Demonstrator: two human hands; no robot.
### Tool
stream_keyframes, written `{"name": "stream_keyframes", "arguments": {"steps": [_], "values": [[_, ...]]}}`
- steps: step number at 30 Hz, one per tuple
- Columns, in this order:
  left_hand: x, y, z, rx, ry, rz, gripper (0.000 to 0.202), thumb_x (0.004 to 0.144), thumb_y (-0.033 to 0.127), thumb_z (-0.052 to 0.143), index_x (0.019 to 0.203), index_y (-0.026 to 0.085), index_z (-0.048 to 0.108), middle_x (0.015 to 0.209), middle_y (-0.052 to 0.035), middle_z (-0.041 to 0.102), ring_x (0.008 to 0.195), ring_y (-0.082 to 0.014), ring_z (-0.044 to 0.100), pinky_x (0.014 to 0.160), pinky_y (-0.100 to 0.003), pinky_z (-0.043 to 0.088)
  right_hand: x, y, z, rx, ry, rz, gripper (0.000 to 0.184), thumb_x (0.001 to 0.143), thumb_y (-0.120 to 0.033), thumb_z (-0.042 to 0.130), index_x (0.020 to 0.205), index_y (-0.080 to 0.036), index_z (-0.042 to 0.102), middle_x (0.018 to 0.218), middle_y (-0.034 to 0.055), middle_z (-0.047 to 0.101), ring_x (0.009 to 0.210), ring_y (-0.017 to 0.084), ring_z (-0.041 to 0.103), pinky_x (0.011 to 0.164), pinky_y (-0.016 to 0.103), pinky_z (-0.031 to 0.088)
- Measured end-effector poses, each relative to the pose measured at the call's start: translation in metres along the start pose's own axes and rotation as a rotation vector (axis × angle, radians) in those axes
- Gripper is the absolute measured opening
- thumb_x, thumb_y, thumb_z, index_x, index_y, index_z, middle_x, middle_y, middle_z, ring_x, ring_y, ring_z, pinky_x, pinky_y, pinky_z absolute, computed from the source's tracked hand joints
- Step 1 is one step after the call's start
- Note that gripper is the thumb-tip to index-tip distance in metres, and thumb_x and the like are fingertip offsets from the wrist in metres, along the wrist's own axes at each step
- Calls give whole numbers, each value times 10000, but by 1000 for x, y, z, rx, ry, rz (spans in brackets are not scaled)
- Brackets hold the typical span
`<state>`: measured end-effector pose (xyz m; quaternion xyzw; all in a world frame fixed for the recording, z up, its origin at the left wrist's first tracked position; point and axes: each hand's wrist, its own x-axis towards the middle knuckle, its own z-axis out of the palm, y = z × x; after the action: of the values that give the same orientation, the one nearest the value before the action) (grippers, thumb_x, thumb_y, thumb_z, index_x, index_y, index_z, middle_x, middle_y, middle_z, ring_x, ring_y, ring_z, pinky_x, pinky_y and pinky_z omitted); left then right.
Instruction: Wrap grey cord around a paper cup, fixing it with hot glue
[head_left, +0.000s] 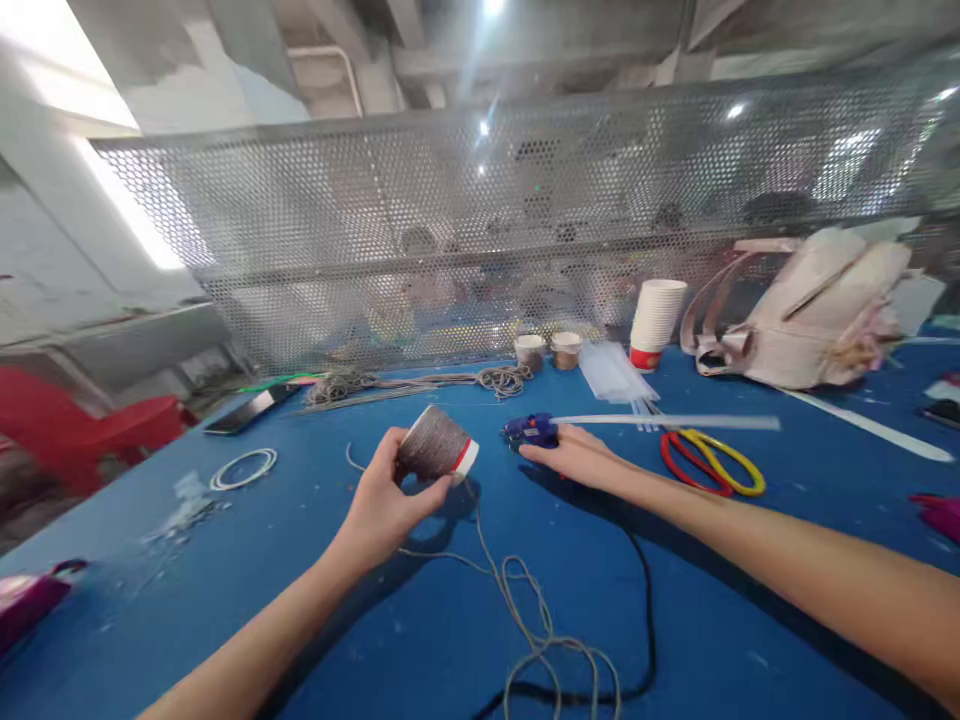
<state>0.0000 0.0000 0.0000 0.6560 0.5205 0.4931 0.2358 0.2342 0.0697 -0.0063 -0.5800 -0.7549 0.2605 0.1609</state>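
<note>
My left hand [394, 495] is closed round a paper cup [436, 443] tilted on its side above the table. Grey cord covers most of the cup's wall; a red band and a white strip show at its right end. From the cup a loose grey cord [517, 600] trails down and loops on the table. In my right hand [574, 458] is a blue hot glue gun [531, 430], its nozzle pointing left towards the cup but apart from it. A long whitish glue stick [667, 422] sticks out behind the gun. A black cable [649, 620] runs below it.
Behind stand a stack of paper cups [656, 325], two cord-wrapped cups [566, 350] and a pale bag [810, 310]. Red-and-yellow handled scissors [720, 462] lie by my right forearm. Cord bundles [341, 385], a phone [251, 410] and a white ring [244, 469] lie left. A perforated metal screen [337, 250] borders the blue table [300, 640].
</note>
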Motion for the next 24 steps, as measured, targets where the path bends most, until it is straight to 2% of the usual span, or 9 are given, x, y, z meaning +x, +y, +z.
{"name": "stream_keyframes", "arguments": {"steps": [4,6,8,10,12,14,16,20,24], "values": [[-3,-1,-1,41,8,-1,292,689,293,676,854,214,448,731,48,516,675,-129,546,641,-268,448,-23,14,-7,-123,135,-174,316,838,-494,563,855,-194,659,847,66,702,798,243,643,653,300,421],[-6,1,0,72,25,25,274,704,300,663,848,212,447,723,51,491,656,-123,522,619,-263,429,-42,16,-13,-249,231,-148,324,823,-498,587,721,-191,600,771,73,672,743,246,621,642,320,411],[-8,3,2,118,38,74,260,719,302,658,843,210,448,726,50,468,651,-120,503,608,-261,416,-63,12,-18,-251,248,-173,288,841,-411,584,649,-200,540,709,49,642,701,217,598,667,330,412],[-11,6,5,160,47,141,247,729,294,654,845,208,453,748,42,464,661,-120,494,615,-264,416,-78,1,-17,-49,127,-223,220,849,-324,568,667,-206,530,711,30,637,680,185,587,667,321,428],[-14,9,8,194,58,219,238,729,273,653,856,204,464,782,30,477,681,-123,493,633,-267,423,-84,-14,-8,261,5,-221,87,801,-269,618,818,-204,564,851,46,666,783,185,618,733,325,467],[-17,12,10,223,73,290,231,728,248,653,869,201,476,807,20,490,700,-126,498,643,-265,427,-79,-31,6,582,-53,-197,305,724,-234,698,990,-193,554,1090,87,649,1007,200,611,898,346,458],[-20,14,10,246,77,339,225,734,227,650,881,201,482,816,16,501,711,-129,506,644,-260,432,-71,-45,21,890,-139,-151,427,641,-169,741,1016,-186,537,1126,88,633,1042,191,605,923,338,457],[-22,17,6,308,78,358,215,754,228,639,904,202,487,814,12,507,711,-132,514,639,-257,438,-59,-61,37,1270,-360,-39,340,634,-157,719,911,-179,523,805,-9,628,649,117,610,672,301,515],[-20,16,2,398,70,305,256,746,251,628,962,197,503,801,13,496,697,-136,499,620,-262,433,-60,-58,32,1180,-361,97,259,694,-155,696,841,-199,486,540,-113,442,402,52,361,400,199,326]]}}
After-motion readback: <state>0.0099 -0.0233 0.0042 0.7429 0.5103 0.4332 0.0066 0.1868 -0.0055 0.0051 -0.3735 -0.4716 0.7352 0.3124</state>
